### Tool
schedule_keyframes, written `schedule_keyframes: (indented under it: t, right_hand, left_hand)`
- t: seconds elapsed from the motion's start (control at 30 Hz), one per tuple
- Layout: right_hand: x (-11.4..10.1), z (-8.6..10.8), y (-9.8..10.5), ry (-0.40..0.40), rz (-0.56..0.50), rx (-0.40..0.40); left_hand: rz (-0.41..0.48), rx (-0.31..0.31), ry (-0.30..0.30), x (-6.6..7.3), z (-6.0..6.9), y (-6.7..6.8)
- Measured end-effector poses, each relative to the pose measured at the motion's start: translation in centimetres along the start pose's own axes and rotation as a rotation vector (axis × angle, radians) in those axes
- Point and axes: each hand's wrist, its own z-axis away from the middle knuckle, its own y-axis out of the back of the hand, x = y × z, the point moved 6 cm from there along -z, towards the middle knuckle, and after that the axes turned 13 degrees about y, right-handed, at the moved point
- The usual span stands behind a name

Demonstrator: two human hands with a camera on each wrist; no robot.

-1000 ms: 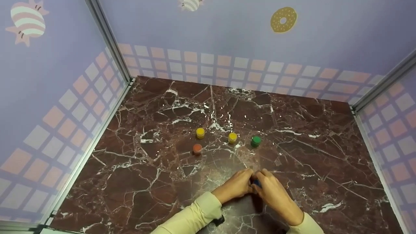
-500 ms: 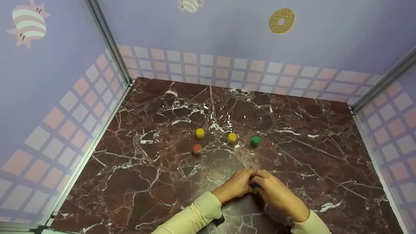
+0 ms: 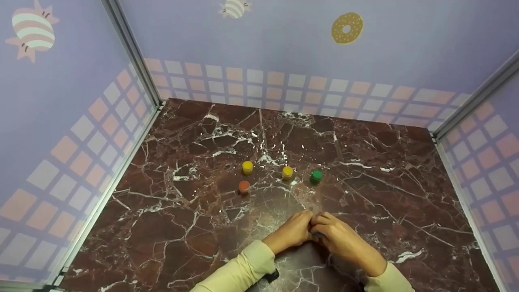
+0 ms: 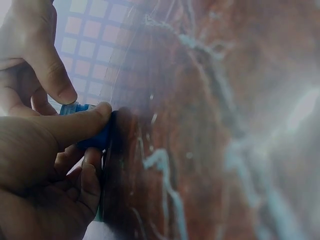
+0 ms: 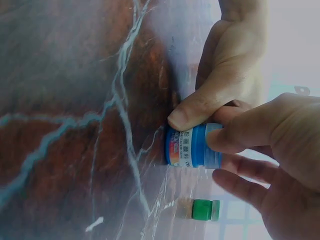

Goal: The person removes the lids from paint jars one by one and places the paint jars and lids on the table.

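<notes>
Blue cylindrical jar (image 5: 185, 145) stands on glossy, white-veined, red-brown marbled tabletop (image 3: 182, 227), between our two hands. Left hand (image 3: 294, 228) curled, gripping body; right hand (image 3: 333, 233) curled too, pinching clear ridged lid (image 5: 213, 160). For steady work, we want left thumb (image 5: 181, 119) low, base flat, right pinch level. Body looks smooth, likely plastic; lid ridges should help grip.

Our left hand (image 5: 227, 72) grips the blue jar (image 5: 182, 150); our right hand (image 5: 290, 145) pinches its clear lid (image 5: 213, 160). Beneath the blue jar we see marbled tabletop (image 5: 65, 165); beyond the blue jar, a green jar (image 5: 203, 210).
</notes>
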Motion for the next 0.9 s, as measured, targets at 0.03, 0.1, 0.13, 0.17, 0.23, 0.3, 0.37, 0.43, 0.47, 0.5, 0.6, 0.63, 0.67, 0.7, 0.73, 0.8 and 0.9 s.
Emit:
schedule_keyframes:
  t: [0.03,0.1,0.13,0.17,0.23,0.3,0.37,0.43,0.47,0.5,0.6,0.63,0.67,0.7,0.73,0.8,0.9]
  right_hand:
    - [0.0,0.0,0.0,0.012,-0.001,-0.001]
    - [0.0,0.1,0.0,0.038,-0.009,-0.005]
    - [0.1,0.1,0.0,0.049,-0.015,-0.006]
    - [0.1,0.1,0.1,0.056,-0.020,-0.007]
    - [0.3,0.2,0.2,0.059,-0.036,-0.011]
    - [0.4,0.4,0.4,0.046,-0.056,-0.004]
    - [0.5,0.5,0.7,0.019,-0.083,0.021]
    - [0.6,0.7,1.0,-0.017,-0.113,0.058]
    - [0.7,0.7,1.1,-0.039,-0.123,0.083]
    - [0.9,0.7,1.2,-0.064,-0.125,0.107]
    - [1.3,0.7,1.5,-0.162,-0.105,0.174]
    - [1.5,0.8,1.6,-0.206,-0.091,0.192]
    - [1.6,0.8,1.6,-0.258,-0.075,0.208]
    - [1.8,0.8,1.7,-0.315,-0.059,0.224]
    - [2.0,0.9,1.7,-0.375,-0.047,0.236]
    - [2.2,1.1,1.8,-0.493,-0.023,0.255]
    - [2.4,1.2,1.8,-0.622,0.009,0.266]
  left_hand:
    - [0.003,-0.003,0.000,0.0,0.0,0.0]
    - [0.001,0.000,-0.002,0.0,0.0,0.0]
    - [-0.003,0.004,-0.005,0.0,0.0,0.0]
    - [-0.002,0.007,-0.009,0.1,-0.1,0.1]
    - [0.000,0.006,-0.017,0.1,-0.1,0.1]
    - [0.002,0.002,-0.028,0.1,-0.1,0.0]
    - [0.011,-0.005,-0.037,0.1,0.0,0.0]
    - [0.009,-0.007,-0.042,0.2,0.0,0.0]
    - [0.010,-0.006,-0.043,0.1,0.0,0.0]
    - [0.010,-0.005,-0.042,0.1,0.0,0.0]
    - [0.019,-0.005,-0.032,0.1,0.0,0.0]
    - [0.022,-0.006,-0.028,0.1,0.0,0.0]
    - [0.032,-0.010,-0.024,0.1,0.0,0.0]
    - [0.036,-0.013,-0.021,0.1,0.0,-0.1]
    - [0.045,-0.017,-0.019,0.1,0.0,-0.1]
    - [0.053,-0.023,-0.017,0.1,-0.1,-0.2]
    - [0.069,-0.031,-0.018,0.1,-0.2,-0.2]
